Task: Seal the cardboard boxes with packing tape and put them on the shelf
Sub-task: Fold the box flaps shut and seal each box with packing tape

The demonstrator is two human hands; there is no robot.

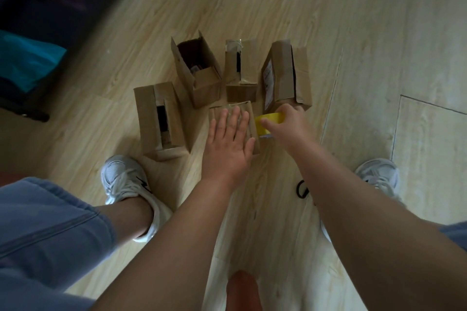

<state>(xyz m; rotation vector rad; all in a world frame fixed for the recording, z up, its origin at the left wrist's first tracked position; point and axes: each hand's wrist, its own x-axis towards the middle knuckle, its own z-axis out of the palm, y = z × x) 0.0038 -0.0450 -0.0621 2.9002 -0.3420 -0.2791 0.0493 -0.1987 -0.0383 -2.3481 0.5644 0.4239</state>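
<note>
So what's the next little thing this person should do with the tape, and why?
Probably pull the tape roll down over the right edge of the box and press the tape on. The left hand lies flat on the box top, steadying it, and the right hand grips the yellow roll right at that edge, so the taping looks unfinished.

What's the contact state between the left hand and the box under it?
Touching. Head view: the left hand lies flat, fingers straight, on top of the nearest box, with no gap visible.
</note>
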